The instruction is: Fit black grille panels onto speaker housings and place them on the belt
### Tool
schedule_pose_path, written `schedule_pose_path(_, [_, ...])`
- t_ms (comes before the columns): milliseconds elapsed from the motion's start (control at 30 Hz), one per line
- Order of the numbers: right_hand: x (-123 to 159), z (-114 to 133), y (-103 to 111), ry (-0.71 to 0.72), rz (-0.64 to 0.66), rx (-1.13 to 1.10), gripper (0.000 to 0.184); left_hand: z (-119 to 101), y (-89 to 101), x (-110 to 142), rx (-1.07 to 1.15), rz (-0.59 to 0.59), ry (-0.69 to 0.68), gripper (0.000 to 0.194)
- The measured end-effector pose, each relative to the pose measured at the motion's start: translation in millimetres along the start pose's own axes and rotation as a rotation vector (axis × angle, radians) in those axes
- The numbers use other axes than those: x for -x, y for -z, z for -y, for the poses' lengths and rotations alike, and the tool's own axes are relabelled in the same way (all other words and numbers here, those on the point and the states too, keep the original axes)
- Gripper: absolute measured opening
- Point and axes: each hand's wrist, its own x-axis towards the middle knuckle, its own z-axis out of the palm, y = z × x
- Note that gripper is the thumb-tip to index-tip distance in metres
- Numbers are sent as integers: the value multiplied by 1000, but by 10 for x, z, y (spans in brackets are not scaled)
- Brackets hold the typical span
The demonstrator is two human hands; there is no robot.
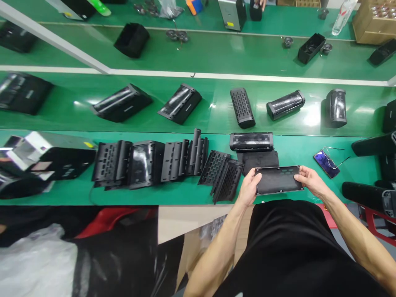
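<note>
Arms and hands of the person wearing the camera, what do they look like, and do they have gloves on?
No gloves: the left hand and right hand are bare. The left forearm and right forearm are bare too, with no watch showing. The clothes are black.

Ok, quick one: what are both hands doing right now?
Left hand: closed on one end of a black panel.
Right hand: closed on the panel's other end.

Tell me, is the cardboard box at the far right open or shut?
Open: no lid covers the cardboard box, and rows of round, shiny pieces show at its top.
</note>
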Motion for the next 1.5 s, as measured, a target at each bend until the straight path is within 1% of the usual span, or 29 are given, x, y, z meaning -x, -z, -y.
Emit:
schedule_pose_path(167, [37, 17, 29, -12, 13, -6, 56, 14, 68, -25, 10, 62, 31, 56])
schedule_pose_path(333, [68, 48, 43, -53, 28, -129, 54, 9, 117, -24, 5, 116, 51, 63])
schedule_pose_path(433, [78, 56, 50, -60, 36, -150, 54, 9, 126, -24, 1, 133, 46, 64])
schedule_pose_path(600, [71, 32, 75, -61, 31, -141, 54, 16, 139, -33, -3, 131, 47, 65])
schedule_pose_path(733, [40, -22, 96, -56, 4, -123, 57, 10, 135, -41, -1, 156, 60, 66])
schedule_pose_path(867, [23, -38, 106, -67, 8, -126, 57, 4, 133, -55, 6, 160, 76, 68])
schedule_pose_path(1067, [-40, -49, 127, -61, -7, -161, 58, -56, 106, -88, 9, 178, 88, 78])
schedule_pose_path(1133, [-72, -52, 131, -56, -13, -190, 59, -96, 87, -101, 10, 180, 95, 76])
schedule_pose_path(1233, [-118, -36, 140, -53, 36, -236, 56, -162, 65, -149, 36, 151, 119, 72])
schedule_pose_path(1333, [-213, 24, 216, 10, 59, -189, 49, -231, 41, -256, 64, 126, 169, 67])
schedule_pose_path(1367, [-273, 64, 276, 58, 29, -150, 50, -257, 27, -297, 69, 123, 181, 66])
schedule_pose_path(1400, [-351, 119, 360, 118, -32, -106, 52, -288, 8, -337, 74, 118, 186, 65])
schedule_pose_path(1433, [-452, 189, 473, 182, -130, -59, 57, -322, -14, -373, 79, 110, 183, 63])
schedule_pose_path(1467, [-576, 274, 614, 245, -270, -10, 64, -360, -39, -405, 87, 98, 175, 62])
schedule_pose_path(1500, [-720, 368, 782, 297, -442, 45, 73, -402, -63, -431, 97, 84, 162, 60])
